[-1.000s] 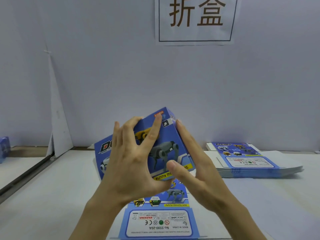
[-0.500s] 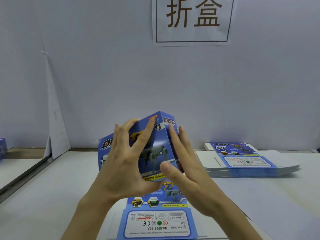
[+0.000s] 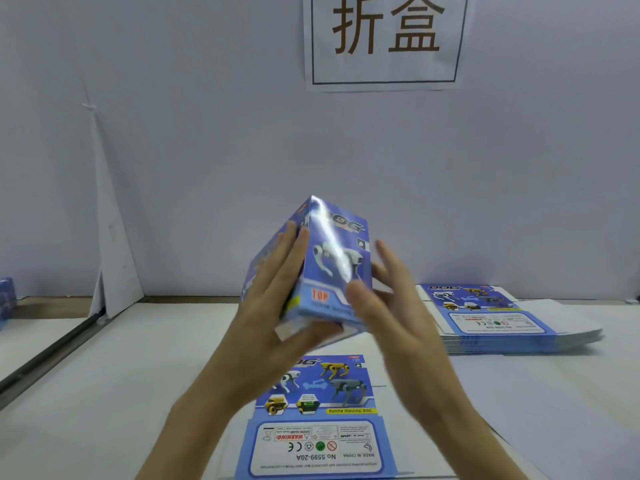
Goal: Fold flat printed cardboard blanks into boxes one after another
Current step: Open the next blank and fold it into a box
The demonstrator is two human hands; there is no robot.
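A folded blue printed box (image 3: 329, 268) with a white robot dog on it is held up over the table, tilted with one corner uppermost. My left hand (image 3: 277, 306) holds its left face, fingers straight up along the side and thumb under the bottom edge. My right hand (image 3: 391, 306) lies against its right side with the fingers spread and the thumb on the front face; it is blurred. Below them a flat blue blank (image 3: 318, 420) lies on the table.
A stack of flat blanks (image 3: 502, 320) lies at the right on the white table (image 3: 121, 393). A white wall with a paper sign (image 3: 384, 39) stands close behind. A blue object (image 3: 7, 299) sits at the far left edge beyond a dark rail (image 3: 48, 355).
The box has been turned in my hands: the white-dog face and a TOP flap now face me instead of the grey-dog face. Both hands have shifted on it, and it sits slightly higher.
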